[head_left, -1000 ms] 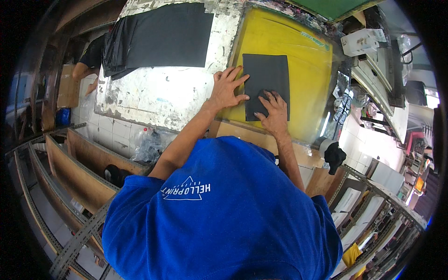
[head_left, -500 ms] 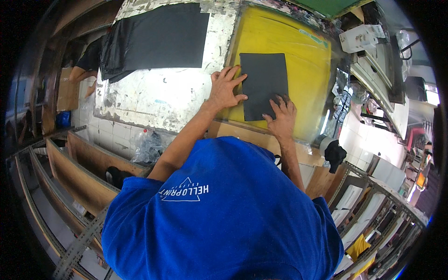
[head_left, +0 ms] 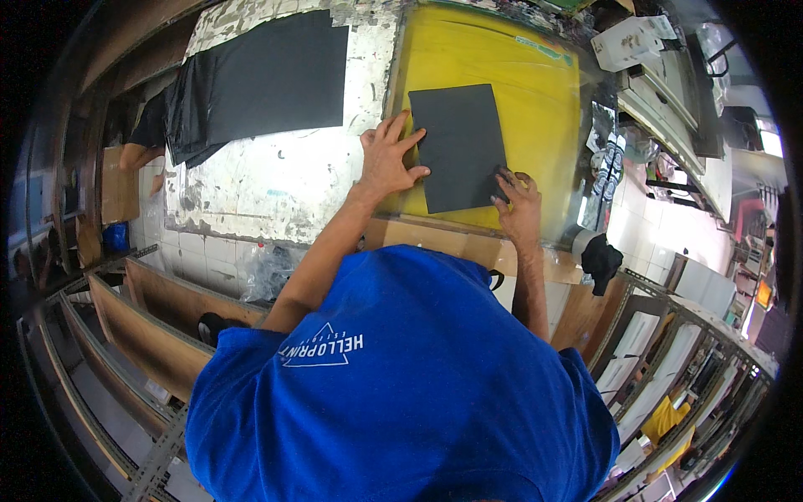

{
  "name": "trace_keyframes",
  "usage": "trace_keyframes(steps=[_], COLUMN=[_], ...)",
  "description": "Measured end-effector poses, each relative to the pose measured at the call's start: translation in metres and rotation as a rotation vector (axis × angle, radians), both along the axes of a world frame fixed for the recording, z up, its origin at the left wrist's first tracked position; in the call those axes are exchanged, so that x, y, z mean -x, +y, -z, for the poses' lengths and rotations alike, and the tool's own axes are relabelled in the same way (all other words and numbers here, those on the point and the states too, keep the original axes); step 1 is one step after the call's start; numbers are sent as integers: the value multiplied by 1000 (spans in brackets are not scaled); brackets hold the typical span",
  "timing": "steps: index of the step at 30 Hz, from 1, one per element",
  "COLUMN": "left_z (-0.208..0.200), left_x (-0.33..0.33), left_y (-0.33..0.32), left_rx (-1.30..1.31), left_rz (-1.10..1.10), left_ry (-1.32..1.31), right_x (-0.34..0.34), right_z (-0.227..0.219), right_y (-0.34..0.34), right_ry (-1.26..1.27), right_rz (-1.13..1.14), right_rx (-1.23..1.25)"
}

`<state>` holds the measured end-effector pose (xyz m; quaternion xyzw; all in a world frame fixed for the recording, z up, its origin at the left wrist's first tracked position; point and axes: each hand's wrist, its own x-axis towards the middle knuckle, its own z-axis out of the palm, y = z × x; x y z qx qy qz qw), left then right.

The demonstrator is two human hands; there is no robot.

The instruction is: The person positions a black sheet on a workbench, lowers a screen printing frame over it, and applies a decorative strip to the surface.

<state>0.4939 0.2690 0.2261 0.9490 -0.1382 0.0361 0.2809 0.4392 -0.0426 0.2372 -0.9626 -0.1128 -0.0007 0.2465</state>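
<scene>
A black rectangular sheet (head_left: 458, 142) lies slightly tilted on a yellow panel (head_left: 539, 125) that looks glossy, as if filmed over. At the sheet's left edge is my left hand (head_left: 387, 157), fingers spread, with the fingertips and thumb touching that edge. My right hand (head_left: 520, 205) is by the lower right corner; its curved fingertips and thumb touch the sheet's right edge, and they are apart from each other. Whether the sheet is paper or cloth I cannot tell.
Left of the panel, a paint-worn white tabletop (head_left: 259, 184) carries large black sheets (head_left: 276, 79). Another person's arm (head_left: 138, 155) shows at the far left. Wooden shelving (head_left: 150, 326) stands behind me on the left, a metal rack (head_left: 669, 326) on the right. A white container (head_left: 627, 43) sits upper right.
My right hand has shifted from the sheet's lower part out to its right edge, fingers less spread. The sheet is turned slightly anticlockwise. The whole view has moved a little.
</scene>
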Motion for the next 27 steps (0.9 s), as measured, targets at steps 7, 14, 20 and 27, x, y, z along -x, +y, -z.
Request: trace_keyframes(steps=[7, 14, 20, 27], left_z=[-5, -29, -44, -14], left_x=[-1, -8, -29, -27], left_y=[-1, -18, -59, -121], left_rx=[-23, -252, -210, -129], left_rz=[-7, -26, 169, 445], left_ry=[11, 157, 56, 99], right_x=[-7, -7, -6, -6], right_z=[-5, 0, 1, -4], right_y=[-7, -11, -10, -7], right_ry=[-11, 17, -3, 2], right_rz=[-9, 25, 40, 52], right_rx=[-90, -42, -21, 1])
